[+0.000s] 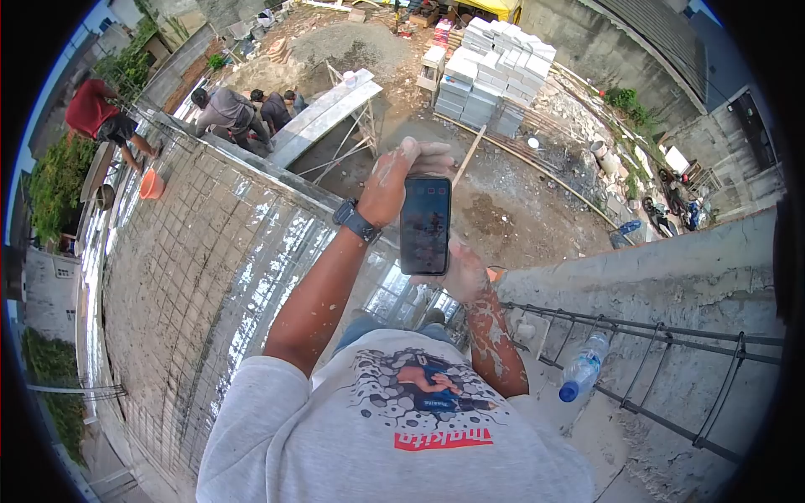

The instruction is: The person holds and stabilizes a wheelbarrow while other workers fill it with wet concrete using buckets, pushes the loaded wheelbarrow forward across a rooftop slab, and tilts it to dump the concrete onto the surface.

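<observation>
A dark phone (425,226) is held upright between my two hands, its screen facing me. My left hand (392,183) is at the phone's upper left edge, with fingers partly behind its top; a dark watch (355,220) is on that wrist. Around the lower right corner and bottom of the phone is my right hand (464,272), thumb along the side edge. Pale splatters mark both hands and forearms. Below them is the grey shirt (335,436) with a printed front.
Rebar mesh (176,251) spans the left side. A plastic bottle (585,366) lies by rebar (646,331) at right. Stacked blocks (490,71), a plank platform (323,117) and several people, including a person in red (90,109) near an orange bucket (152,184), are beyond.
</observation>
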The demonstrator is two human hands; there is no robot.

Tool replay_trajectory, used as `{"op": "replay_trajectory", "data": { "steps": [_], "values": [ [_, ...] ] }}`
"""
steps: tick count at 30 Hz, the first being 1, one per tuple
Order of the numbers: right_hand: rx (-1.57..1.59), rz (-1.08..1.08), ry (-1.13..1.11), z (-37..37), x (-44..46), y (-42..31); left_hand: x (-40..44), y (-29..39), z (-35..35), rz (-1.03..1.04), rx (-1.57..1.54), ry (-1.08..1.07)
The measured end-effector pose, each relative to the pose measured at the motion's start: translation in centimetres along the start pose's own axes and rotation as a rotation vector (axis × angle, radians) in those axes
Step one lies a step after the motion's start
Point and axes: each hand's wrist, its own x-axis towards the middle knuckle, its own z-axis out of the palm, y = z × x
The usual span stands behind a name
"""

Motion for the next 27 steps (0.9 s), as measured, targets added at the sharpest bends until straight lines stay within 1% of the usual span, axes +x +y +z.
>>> {"op": "replay_trajectory", "data": {
  "steps": [2, 3, 5, 8, 14, 16, 20, 23, 24, 25, 27],
  "values": [
    [0.154, 0.051, -0.086, 0.5, 1.2, 0.4, -1.0, 0.6, -0.2, 0.006, 0.049, 0.04],
    [0.079, 0.134, -0.09, 3.2, 3.2, 1.8, -3.3, 0.5, -4.2, 0.061, -0.05, 0.075],
    [0.164, 0.22, -0.221, 6.6, 7.2, 4.8, -6.1, 2.4, -9.1, 0.063, 0.008, 0.117],
    [0.18, 0.288, -0.161, 12.4, 11.5, 9.2, -9.9, 4.4, -15.8, 0.098, 0.056, 0.222],
    [0.168, 0.466, -0.311, 18.0, 17.7, 17.4, -18.7, 6.9, -25.0, 0.135, 0.239, 0.417],
    [0.209, 0.584, -0.373, 19.3, 19.0, 19.7, -21.6, 7.7, -27.2, 0.123, 0.267, 0.485],
    [0.179, 0.815, -0.425, 23.9, 21.5, 22.9, -26.6, 7.4, -31.6, 0.165, 0.122, 0.668],
    [0.207, 0.978, -0.469, 25.2, 22.8, 24.8, -29.5, 5.7, -33.8, 0.162, -0.011, 0.787],
    [0.087, 1.029, -0.437, 24.7, 23.7, 25.7, -30.4, 4.8, -34.5, 0.13, -0.138, 0.83],
    [0.128, 1.05, -0.527, 24.4, 24.7, 26.2, -31.1, 3.8, -35.3, 0.114, -0.209, 0.803],
    [0.078, 1.016, -0.495, 24.9, 25.9, 27.5, -32.4, 2.0, -36.8, 0.097, -0.218, 0.866]
  ]
}}
